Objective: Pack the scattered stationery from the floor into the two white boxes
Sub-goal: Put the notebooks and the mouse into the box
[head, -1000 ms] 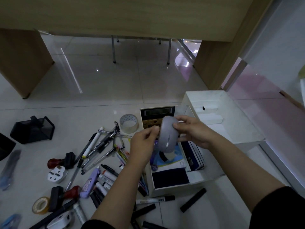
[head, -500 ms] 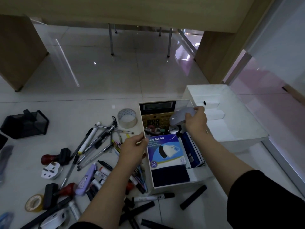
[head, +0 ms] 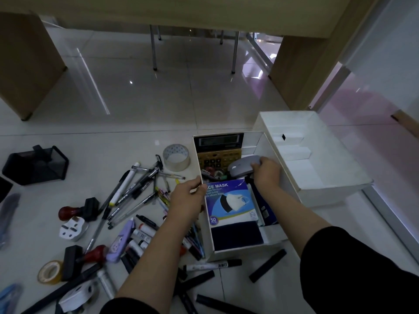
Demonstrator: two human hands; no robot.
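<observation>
Entry: grey mouse (head: 243, 167), a second ago held in both hands above the near white box (head: 269, 242), now lowered inside it onto the calculator (head: 209, 158); one item nearly packed.

Left hand (head: 188, 200): released from the mouse, fingers curled on the box's left wall.

Right hand (head: 266, 174): forearm reaching into the box, fingers gripping the mouse.

Far white box (head: 335, 191): right of the near box.
</observation>
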